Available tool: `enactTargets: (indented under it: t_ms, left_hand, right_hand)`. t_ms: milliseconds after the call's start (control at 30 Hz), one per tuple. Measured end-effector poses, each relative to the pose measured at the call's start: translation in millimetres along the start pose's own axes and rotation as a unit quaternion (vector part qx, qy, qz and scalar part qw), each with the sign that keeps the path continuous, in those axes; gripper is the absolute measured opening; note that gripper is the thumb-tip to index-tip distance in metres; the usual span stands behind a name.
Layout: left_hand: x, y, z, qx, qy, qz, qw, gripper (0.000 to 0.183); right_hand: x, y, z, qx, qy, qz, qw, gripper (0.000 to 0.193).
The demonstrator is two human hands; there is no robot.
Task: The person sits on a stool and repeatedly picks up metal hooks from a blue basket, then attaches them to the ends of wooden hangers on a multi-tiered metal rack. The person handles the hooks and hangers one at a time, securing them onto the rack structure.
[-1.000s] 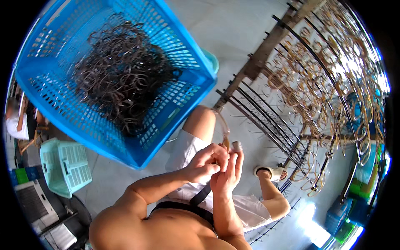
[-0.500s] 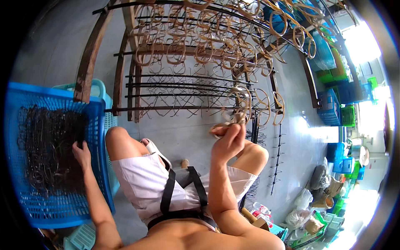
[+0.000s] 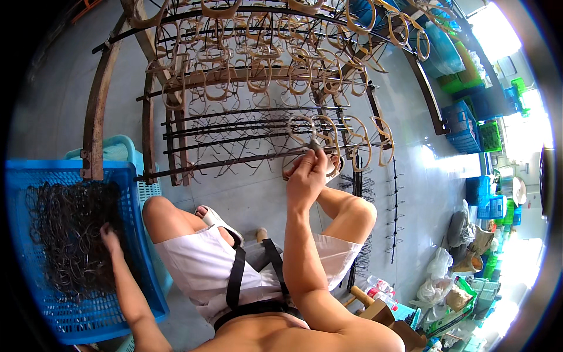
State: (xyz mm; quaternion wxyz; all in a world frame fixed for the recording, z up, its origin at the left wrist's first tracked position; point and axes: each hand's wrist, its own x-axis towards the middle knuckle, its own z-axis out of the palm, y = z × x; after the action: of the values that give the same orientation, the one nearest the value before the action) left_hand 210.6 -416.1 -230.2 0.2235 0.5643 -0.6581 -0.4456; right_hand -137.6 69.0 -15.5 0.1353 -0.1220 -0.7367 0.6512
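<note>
My right hand [image 3: 307,176] is raised in front of a wooden rack with dark rods. Its thumb and fingers pinch a pale loop-shaped frame [image 3: 300,124] at the lowest front rod. Another curved frame shows behind the hand, and whether it is held cannot be made out. Tan loop-shaped frames [image 3: 258,76] hang in rows on the rack's upper rods. To the left, my left hand [image 3: 108,237] rests at the edge of a pile of dark wire pieces [image 3: 70,240] inside a blue plastic basket [image 3: 111,328]. Its visible fingers are loosely apart, with the tips against the pile.
The rack's wooden post [image 3: 99,111] stands beside the basket. A pale teal basket [image 3: 120,146] sits behind it. Right of my knees hangs a dark hooked rod [image 3: 394,211]. Bags [image 3: 440,264], bottles, cardboard boxes [image 3: 378,312] and stacked blue and green crates line the right side.
My right hand has moved slightly up and left, toward the rod, with the pale frame. My left hand has shifted a little left and down onto the wire pile. The view has turned slightly.
</note>
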Motion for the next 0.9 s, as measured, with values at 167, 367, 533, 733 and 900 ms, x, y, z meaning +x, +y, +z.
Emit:
enactTargets:
  t_ms: [167,367,533,733,900]
  left_hand:
    - [-81.1,83.6,-9.0,-0.39,0.052,-0.153,0.907,0.037]
    - [-132.3,84.4,-1.1,-0.225,-0.011,-0.224,0.948,0.032]
    - [-135.2,71.1,-6.9,-0.281,-0.035,-0.21,0.936,0.033]
    - [-151.9,98.9,9.3,-0.299,0.027,-0.238,0.924,0.037]
    - [-144.6,87.9,9.4,-0.352,0.018,-0.241,0.904,0.038]
  right_hand:
    - [-2.0,4.6,1.8,0.144,-0.037,0.084,0.985,0.021]
    - [-0.5,7.3,6.1,0.219,-0.023,0.104,0.97,0.02]
    - [-3.9,12.0,6.4,0.284,-0.035,0.114,0.952,0.014]
    - [-13.5,15.9,15.3,0.187,-0.011,0.049,0.981,0.02]
    - [-19.3,26.1,5.5,0.075,-0.083,-0.019,0.994,0.022]
